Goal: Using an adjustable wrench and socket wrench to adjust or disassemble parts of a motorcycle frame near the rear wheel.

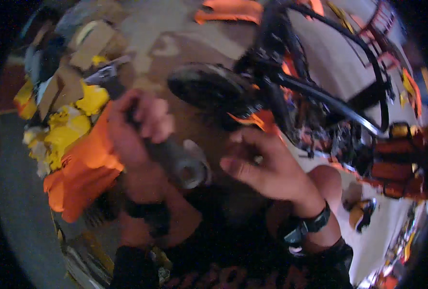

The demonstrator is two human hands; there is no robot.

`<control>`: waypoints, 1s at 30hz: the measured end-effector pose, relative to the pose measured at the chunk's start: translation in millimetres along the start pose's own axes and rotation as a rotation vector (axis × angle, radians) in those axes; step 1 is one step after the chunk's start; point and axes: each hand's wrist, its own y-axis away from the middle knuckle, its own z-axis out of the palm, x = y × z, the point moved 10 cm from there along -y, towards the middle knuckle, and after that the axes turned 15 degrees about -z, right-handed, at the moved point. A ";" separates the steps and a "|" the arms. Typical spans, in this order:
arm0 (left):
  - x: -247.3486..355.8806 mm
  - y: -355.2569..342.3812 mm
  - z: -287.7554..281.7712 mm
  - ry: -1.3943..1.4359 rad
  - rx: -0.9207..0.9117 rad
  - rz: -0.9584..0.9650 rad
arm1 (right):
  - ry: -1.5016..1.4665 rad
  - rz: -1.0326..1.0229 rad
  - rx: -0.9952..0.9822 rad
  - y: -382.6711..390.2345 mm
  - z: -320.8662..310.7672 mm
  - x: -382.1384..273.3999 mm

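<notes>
My left hand (pixel 144 123) is closed around a dark grey tubular part (pixel 175 154), slightly blurred, which slants down to a round ringed end between my hands. My right hand (pixel 250 161) is beside that end, fingers loosely curved and thumb apart from the index finger, with nothing clearly held. An orange fabric or panel piece (pixel 81 176) lies just left of my left arm. Beyond my hands a black wheel (pixel 199 84) joins a black vehicle frame (pixel 322 96) with orange parts.
Yellow pieces (pixel 67 132) and torn cardboard (pixel 91 45) are piled at the left. An orange panel (pixel 226 10) lies on the pale floor (pixel 151 19) at the top. Red and black padded parts (pixel 394 168) are at the right, and a shoe (pixel 361 214) shows below them.
</notes>
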 end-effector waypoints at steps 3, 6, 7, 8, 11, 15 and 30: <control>-3.5 7.7 19.9 0.037 -0.106 -0.001 | -0.625 0.018 0.228 -1.3 3.7 11.7; -12.6 5.0 41.0 -0.105 -0.188 0.016 | -1.028 -0.039 0.323 -3.3 2.1 1.9; -16.0 4.8 46.5 -0.134 -0.218 0.011 | -1.118 -0.135 0.303 -5.3 -1.3 -3.2; -21.2 5.7 49.4 -0.174 -0.210 0.016 | -1.144 -0.155 0.337 -4.9 -6.0 -5.1; -29.0 14.7 68.1 -0.295 -0.224 0.024 | -1.096 -0.278 0.337 -15.9 -12.6 -22.5; -45.0 24.0 78.9 -0.394 -0.251 0.013 | -1.047 -0.380 0.297 -25.9 -1.1 -31.1; -53.6 2.1 109.2 -1.086 -0.048 0.419 | -0.001 -0.514 0.150 -8.6 -6.1 -49.2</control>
